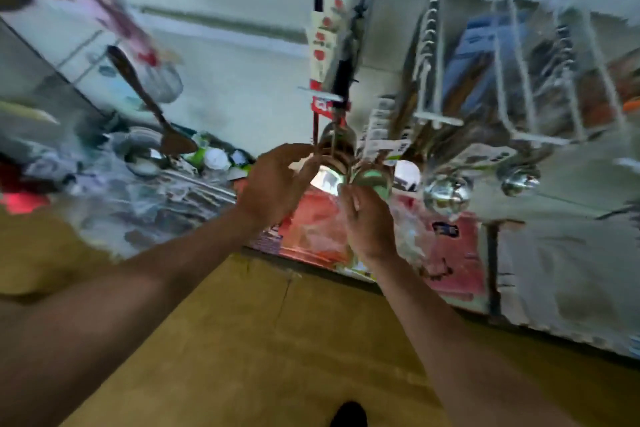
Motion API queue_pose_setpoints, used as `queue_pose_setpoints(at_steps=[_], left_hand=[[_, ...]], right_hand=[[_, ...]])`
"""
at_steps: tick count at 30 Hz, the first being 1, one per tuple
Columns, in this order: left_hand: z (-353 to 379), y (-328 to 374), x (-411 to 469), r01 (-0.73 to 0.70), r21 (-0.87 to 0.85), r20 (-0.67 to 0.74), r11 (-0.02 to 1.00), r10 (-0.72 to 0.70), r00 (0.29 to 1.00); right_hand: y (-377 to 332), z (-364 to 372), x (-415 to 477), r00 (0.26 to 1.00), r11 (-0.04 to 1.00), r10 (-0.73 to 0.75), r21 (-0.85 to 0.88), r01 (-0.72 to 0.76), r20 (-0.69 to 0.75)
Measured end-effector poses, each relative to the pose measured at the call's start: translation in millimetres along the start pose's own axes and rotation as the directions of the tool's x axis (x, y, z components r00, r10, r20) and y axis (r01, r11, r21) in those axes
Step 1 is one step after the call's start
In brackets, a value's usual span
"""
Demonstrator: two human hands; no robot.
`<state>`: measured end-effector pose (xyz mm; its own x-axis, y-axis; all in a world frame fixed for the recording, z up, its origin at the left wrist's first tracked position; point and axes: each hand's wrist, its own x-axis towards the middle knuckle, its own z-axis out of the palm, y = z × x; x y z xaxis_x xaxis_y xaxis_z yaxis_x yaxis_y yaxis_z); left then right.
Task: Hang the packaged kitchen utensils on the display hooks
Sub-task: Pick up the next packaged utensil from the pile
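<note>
Smearing from motion blur runs through the whole view, so edges and small details are hard to make out. Both bare arms reach up to the middle of the scene. The left hand (277, 180) curls its fingers around the shiny bowl of a packaged ladle (334, 156) hanging from a white display hook (322, 95); how firmly it grips cannot be told. The right hand (369, 218) is closed around the lower edge of a second packaged utensil (374, 177), whose rounded metal end shows a greenish glare just above the fingers. The tops of both packages are lost in the blur, so whether they sit on the hook is unclear.

Above them a header card (323, 42) carries red marks and a red tag, but no writing can be read. To the right, more ladles (446, 194) hang from a white wire rack (519, 80); their labels are illegible. Far left, a dark spoon (149, 100) hangs over a cluttered heap of steelware (145, 156). Red packets (453, 253) lie below the hands, with brown floor (242, 357) nearer.
</note>
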<state>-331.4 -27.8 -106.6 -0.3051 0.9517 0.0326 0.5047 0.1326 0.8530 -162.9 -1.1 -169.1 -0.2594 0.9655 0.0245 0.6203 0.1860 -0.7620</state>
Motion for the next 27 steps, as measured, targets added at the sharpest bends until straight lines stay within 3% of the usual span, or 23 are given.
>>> queue_pose_setpoints(at_steps=[4, 11, 19, 27], left_hand=[[-89.7, -65.0, -29.2, -0.007, 0.283, -0.027, 0.959, 0.015, 1.000], [-263.7, -162.9, -108.3, 0.153, 0.464, -0.194, 0.873, -0.069, 0.979], [-433.7, -256.2, -223.3, 0.387, 0.397, -0.449, 0.832, -0.192, 0.873], [-548.1, -330.1, -361.6, 0.595, 0.340, -0.633, 0.729, -0.291, 0.718]], right_hand=[[-68.2, 66.8, -3.7, 0.963, 0.962, -0.251, -0.083, 0.259, 0.094], [-191.8, 201.8, -35.1, 0.881, 0.878, -0.436, -0.129, 0.461, 0.184], [-340.5, 345.8, -102.8, 0.680, 0.695, -0.631, -0.115, 0.709, 0.373], [-452.9, 469.2, -201.4, 0.473, 0.565, -0.702, 0.012, 0.825, 0.532]])
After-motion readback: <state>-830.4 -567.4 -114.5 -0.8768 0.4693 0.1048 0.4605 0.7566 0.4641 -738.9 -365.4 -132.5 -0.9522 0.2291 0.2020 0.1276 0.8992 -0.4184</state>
